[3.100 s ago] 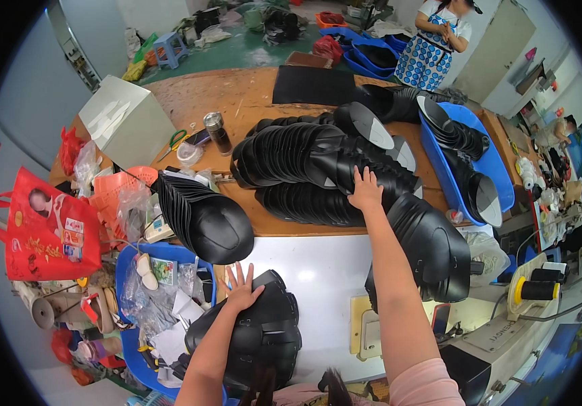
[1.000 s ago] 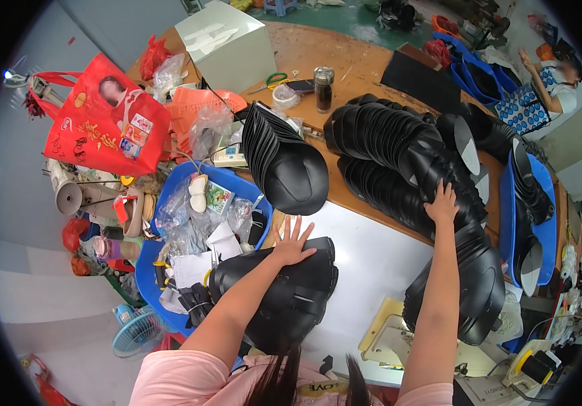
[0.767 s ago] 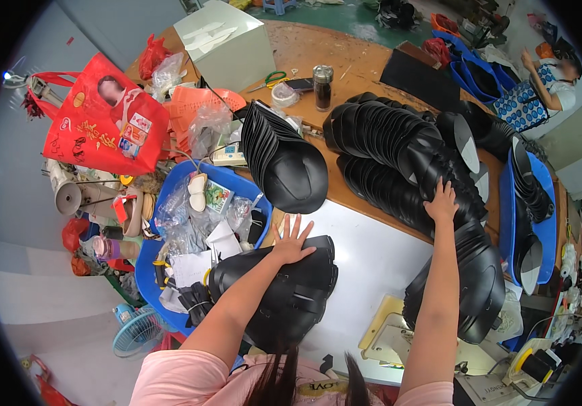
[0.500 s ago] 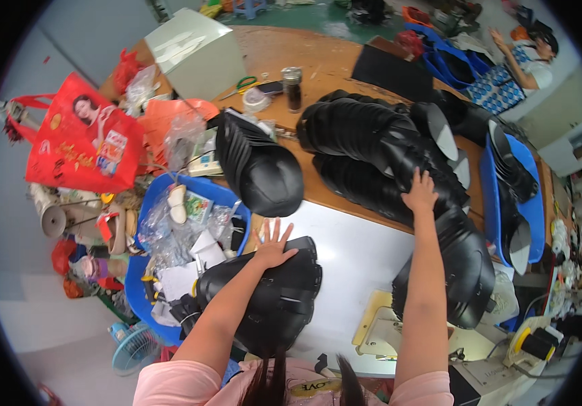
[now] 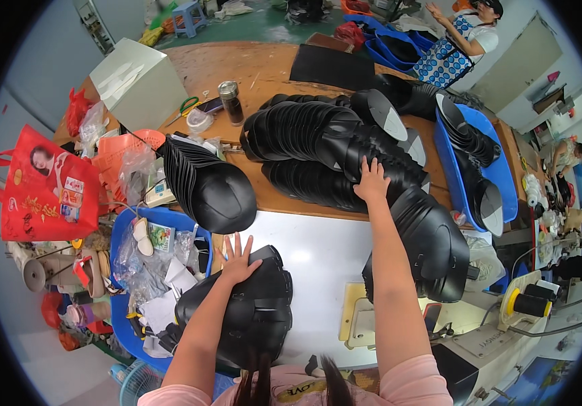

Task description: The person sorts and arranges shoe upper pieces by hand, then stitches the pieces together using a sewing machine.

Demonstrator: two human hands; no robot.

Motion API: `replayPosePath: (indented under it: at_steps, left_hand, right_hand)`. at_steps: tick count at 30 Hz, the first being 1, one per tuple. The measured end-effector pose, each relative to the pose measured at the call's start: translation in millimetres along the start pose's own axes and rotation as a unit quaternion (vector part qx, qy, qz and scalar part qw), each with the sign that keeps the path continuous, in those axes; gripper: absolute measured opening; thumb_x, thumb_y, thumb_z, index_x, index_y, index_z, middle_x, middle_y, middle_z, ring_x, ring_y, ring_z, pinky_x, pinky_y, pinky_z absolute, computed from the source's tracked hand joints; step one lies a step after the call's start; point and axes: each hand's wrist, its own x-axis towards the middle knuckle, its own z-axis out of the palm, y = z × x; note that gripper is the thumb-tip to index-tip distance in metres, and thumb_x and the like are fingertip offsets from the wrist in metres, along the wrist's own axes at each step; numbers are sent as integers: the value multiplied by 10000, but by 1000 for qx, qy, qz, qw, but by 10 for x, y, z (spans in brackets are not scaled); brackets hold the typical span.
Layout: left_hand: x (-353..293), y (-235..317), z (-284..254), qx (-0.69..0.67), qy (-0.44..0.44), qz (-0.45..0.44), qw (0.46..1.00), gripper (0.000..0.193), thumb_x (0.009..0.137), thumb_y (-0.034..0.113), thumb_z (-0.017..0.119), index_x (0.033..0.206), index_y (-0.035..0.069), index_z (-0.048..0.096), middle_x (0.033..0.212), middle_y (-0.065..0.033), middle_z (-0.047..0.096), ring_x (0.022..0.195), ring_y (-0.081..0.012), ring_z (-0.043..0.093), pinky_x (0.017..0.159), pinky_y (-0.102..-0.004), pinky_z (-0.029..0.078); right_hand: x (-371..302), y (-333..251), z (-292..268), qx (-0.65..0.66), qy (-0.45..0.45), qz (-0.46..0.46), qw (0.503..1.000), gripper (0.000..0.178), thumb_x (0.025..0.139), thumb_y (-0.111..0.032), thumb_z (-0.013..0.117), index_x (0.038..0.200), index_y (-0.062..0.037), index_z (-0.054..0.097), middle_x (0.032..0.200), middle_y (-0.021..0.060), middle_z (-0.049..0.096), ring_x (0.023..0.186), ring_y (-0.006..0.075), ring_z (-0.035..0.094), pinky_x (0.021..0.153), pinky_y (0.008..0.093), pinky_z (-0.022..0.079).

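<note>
My left hand [image 5: 239,262], fingers spread, lies on a small stack of black leather-like shoe uppers [image 5: 258,304] at the near edge of the white tabletop [image 5: 318,254]. Stretched farther out, my right hand [image 5: 373,184] rests with fingers apart on long overlapping rows of black uppers [image 5: 304,132]. Just right of my right forearm, another thick pile of uppers [image 5: 423,250] spills over the table. Beyond my left hand leans a fanned stack of black uppers [image 5: 216,196]. Neither hand grips anything.
Blue bins [image 5: 122,298] with plastic bags and scraps stand at left, near a red bag [image 5: 47,189]. Another blue bin [image 5: 510,169] holds black pieces at right. A sewing machine [image 5: 487,338] with a thread spool [image 5: 531,303] is near right. Farther back is a person [image 5: 470,40].
The view has swung to the right, so things appear farther left. Both hands remain on the same black pieces, with no grasp or release seen.
</note>
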Motion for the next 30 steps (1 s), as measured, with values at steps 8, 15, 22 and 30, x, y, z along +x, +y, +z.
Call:
replayPosePath:
  at_steps: [8,15,22,30]
  left_hand:
    - [13,7,-15,3,-3,0,1000,765,798,574,411,1386,243,50,1425,-157,-118,1281,-401,-161,912,-661,-64]
    - [13,15,3,-1,-5,-1,1000,772,792,575,412,1385,251,37,1425,-150,-121,1276,-395,-184,911,-662,-85]
    - [11,2,24,7,3,-3,1000,781,789,573,426,1385,255,32,1427,-148,-116,1278,-390,-184,910,-665,-80]
    - [15,1,20,2,5,-1,1000,779,790,567,434,1385,258,36,1428,-148,-108,1278,-389,-183,911,-670,-65]
  right_hand:
    - [9,-13,14,4,10,4,1000,851,639,-236,675,1357,-202,219,1399,98,216,1272,250,243,925,495,306]
    - [-16,7,15,19,16,5,1000,838,637,-215,666,1354,-196,232,1397,106,221,1274,256,240,935,494,296]
    - [-23,-9,-6,22,2,6,1000,835,649,-205,659,1358,-200,218,1405,99,203,1283,253,219,941,490,291]
    - [-19,-9,-7,15,1,9,1000,835,649,-213,668,1355,-201,223,1404,94,203,1280,244,223,937,480,295]
